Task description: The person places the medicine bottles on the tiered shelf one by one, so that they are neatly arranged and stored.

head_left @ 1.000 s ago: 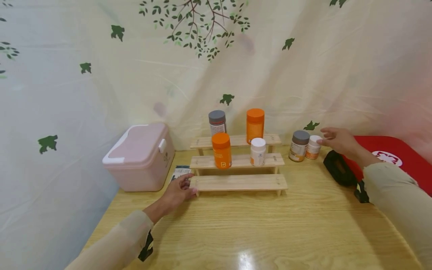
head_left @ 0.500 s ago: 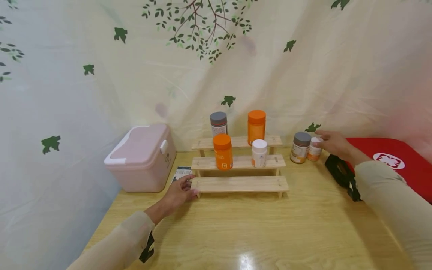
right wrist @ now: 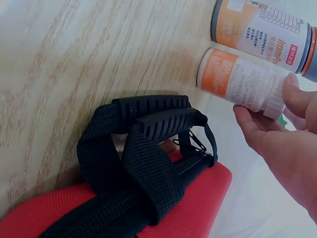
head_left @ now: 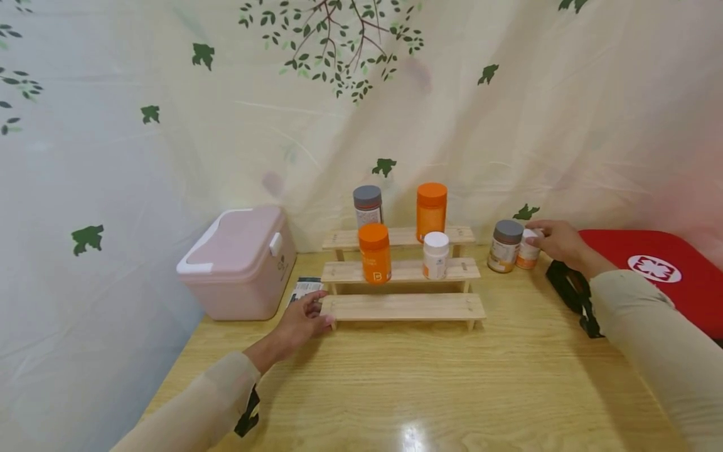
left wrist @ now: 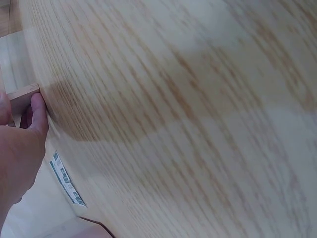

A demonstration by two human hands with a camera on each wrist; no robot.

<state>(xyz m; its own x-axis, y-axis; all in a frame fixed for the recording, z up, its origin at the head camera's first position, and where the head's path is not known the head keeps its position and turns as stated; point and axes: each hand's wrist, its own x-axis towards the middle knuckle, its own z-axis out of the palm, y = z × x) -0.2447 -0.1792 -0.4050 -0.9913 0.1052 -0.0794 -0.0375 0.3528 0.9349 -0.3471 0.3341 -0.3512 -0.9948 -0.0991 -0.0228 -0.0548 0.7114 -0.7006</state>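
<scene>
My left hand [head_left: 296, 326] grips the left end of the lowest step of a three-tier wooden display rack [head_left: 403, 306]. In the left wrist view, thumb and fingers pinch that board end [left wrist: 25, 94]. At the right, my right hand [head_left: 560, 243] has thumb and fingers on either side of the white cap of a small white-and-orange pill bottle [right wrist: 233, 79]. This bottle stands upright on the table beside a grey-capped supplement bottle [head_left: 504, 251]. Standing on the rack are an orange bottle [head_left: 375, 257] and a white bottle [head_left: 435, 258] on the middle step, with another orange bottle [head_left: 432, 210] and a grey-capped bottle [head_left: 368, 204] on top.
A pink lidded box [head_left: 237, 270] stands left of the rack, with a printed card [head_left: 305, 287] between them. A red first-aid bag [head_left: 627, 251] with black handles [right wrist: 163, 119] lies by my right forearm. A leaf-patterned cloth [head_left: 316, 138] hangs behind the table.
My right hand has come down and closed its thumb and fingers around the small pill bottle's cap. The left hand stays on the rack's lowest step.
</scene>
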